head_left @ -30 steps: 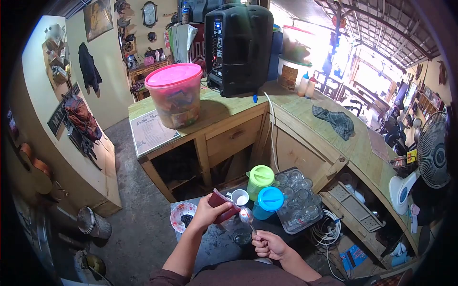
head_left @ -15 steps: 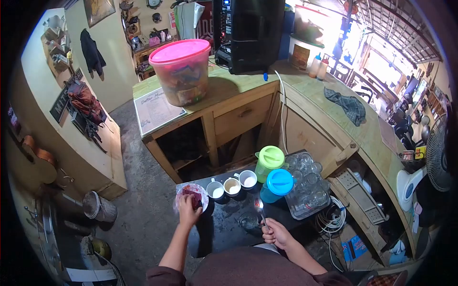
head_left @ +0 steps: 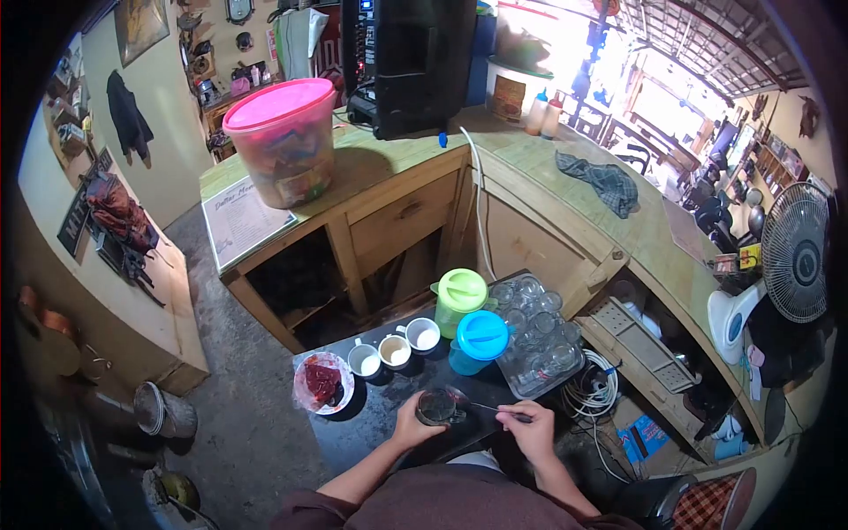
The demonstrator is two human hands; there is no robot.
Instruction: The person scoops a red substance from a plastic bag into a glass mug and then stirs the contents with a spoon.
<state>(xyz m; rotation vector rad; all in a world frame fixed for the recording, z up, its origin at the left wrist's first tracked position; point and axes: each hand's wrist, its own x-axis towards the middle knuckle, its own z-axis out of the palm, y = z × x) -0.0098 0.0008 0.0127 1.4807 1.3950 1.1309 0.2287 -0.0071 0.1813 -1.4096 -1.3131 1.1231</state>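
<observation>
Wooden counters (head_left: 530,159) bend around a low black table (head_left: 358,428) in a busy room. On top sits a big see-through bucket (head_left: 287,163) with a pink lid, and lots of colourful packs show inside it. On the table, three white cups (head_left: 394,352) stand in a slanting row. Each one has something white at the bottom, and the middle one looks tan inside. Just beside them are a green jug (head_left: 460,305) and a blue jug (head_left: 481,343), both with their lids on. Next to the jugs, a clear tray (head_left: 539,389) is full of glasses (head_left: 536,329). At the left end, a white bowl (head_left: 345,382) holds a red packet (head_left: 321,380).

The left hand (head_left: 412,427) is curled around a glass mug (head_left: 435,406) at the near side of the table, and the mug's handle points right. The right hand (head_left: 532,431) pinches a spoon (head_left: 484,407) by its handle. The spoon is long and thin and lies across from right to left, with its far end pointing at the mug. It's hard to see whether its tip is over the rim or just beside it.
</observation>
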